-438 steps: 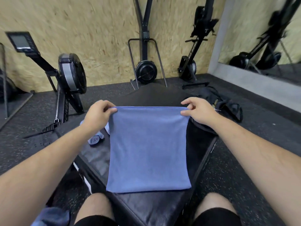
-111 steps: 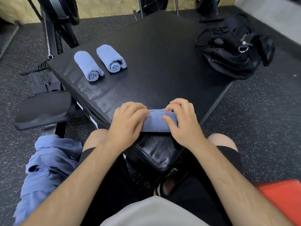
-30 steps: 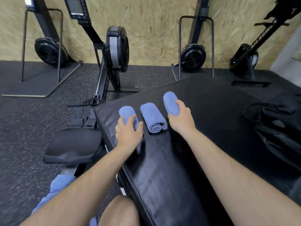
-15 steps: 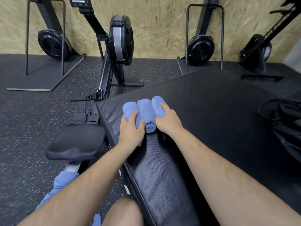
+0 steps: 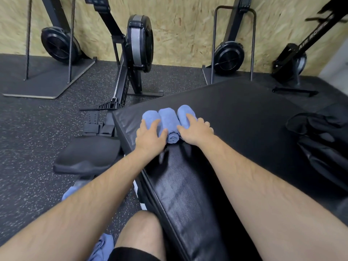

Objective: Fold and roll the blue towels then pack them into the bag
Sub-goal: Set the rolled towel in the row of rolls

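Three rolled blue towels lie side by side on the black padded box: the left roll, the middle roll and the right roll, all touching. My left hand cups the near end of the left roll, its thumb against the middle roll. My right hand cups the right roll, with the index finger along its top. The black bag lies on the box at the right, away from both hands.
Loose blue towels lie on the floor by my left knee. A rowing machine with its black seat stands left of the box. More machines line the wooden wall behind.
My right hand has brought the third roll in against the middle roll, and my left hand has pushed the left roll in, so the three rolls now touch.
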